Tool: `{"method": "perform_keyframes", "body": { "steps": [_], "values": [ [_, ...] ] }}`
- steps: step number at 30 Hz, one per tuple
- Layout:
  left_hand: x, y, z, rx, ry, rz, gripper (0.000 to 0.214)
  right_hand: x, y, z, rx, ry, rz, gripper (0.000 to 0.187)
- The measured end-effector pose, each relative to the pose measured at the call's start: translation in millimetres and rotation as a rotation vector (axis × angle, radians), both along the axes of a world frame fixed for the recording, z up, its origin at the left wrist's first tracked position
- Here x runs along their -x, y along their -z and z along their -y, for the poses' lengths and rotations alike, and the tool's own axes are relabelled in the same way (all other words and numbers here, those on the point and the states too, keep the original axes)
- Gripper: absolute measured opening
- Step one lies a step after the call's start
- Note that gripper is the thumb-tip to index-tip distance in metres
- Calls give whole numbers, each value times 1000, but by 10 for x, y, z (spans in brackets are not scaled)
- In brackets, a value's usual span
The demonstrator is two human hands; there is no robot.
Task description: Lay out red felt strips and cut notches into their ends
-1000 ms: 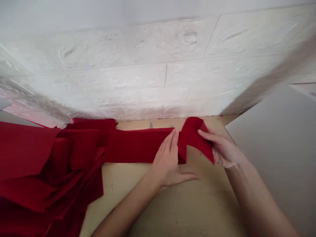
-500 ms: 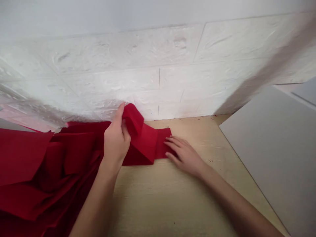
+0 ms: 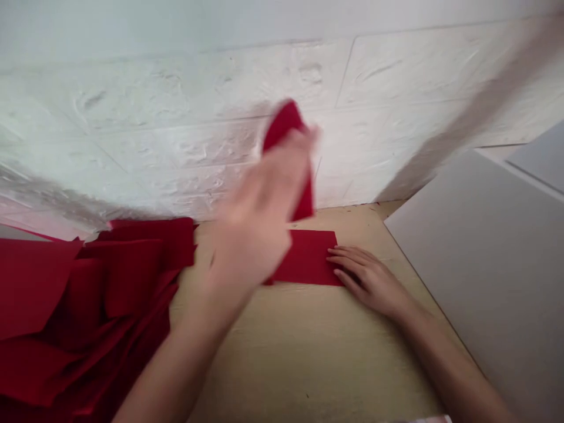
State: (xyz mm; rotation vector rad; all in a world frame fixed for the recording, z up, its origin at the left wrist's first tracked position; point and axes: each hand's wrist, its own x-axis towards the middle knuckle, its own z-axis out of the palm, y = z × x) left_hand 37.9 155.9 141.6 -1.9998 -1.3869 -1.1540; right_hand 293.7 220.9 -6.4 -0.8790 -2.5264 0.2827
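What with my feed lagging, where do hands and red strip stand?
Left hand up, blurred, gripping red strip end. Right hand pins flat part on table. Red fabric pile at left, not in the way.

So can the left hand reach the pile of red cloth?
Probably yes: the left hand, raised and gripping one end of the red strip, has only bare table between it and the pile.

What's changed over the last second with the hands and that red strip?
The left hand took hold of the red strip and has swung its lifted part up and rightward, above the folded part. The right hand let go of the end and now presses flat on the fold's right edge. The red pile, table and grey board stayed put.
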Motion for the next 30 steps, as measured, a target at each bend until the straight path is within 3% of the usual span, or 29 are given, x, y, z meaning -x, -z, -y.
{"method": "perform_keyframes", "body": {
  "steps": [2, 4, 6, 8, 10, 13, 18, 22, 26, 30],
  "values": [
    [-310, 326, -167, 67, 103, -257, 55, 28, 1, -13, 91, 66, -125, 43],
    [-524, 687, -289, 170, 121, -375, 46, 55, -18, -12, 249, 138, -282, 60],
    [-610, 973, -324, 279, 95, -359, 48, 87, -60, -6, 421, 182, -433, 73],
    [-587, 1134, -285, 346, 54, -297, 52, 140, -114, -7, 543, 221, -504, 75],
    [-491, 1190, -211, 386, 15, -267, 61, 213, -152, -18, 558, 313, -482, 70],
    [-289, 1199, -98, 437, -51, -288, 75, 326, -131, -40, 407, 432, -397, 58],
    [22, 1249, 78, 469, -173, -286, 80, 429, 36, -61, 206, 470, -340, 35],
    [171, 1303, 161, 441, -146, -263, 72, 464, 112, -90, 48, 572, -219, 41],
    [322, 1334, 126, 461, -131, -226, 50, 452, 105, -99, 34, 565, -211, 49],
    [484, 1354, 69, 554, -76, -194, 44, 404, 76, -89, 40, 527, -227, 51]
  ]
}}
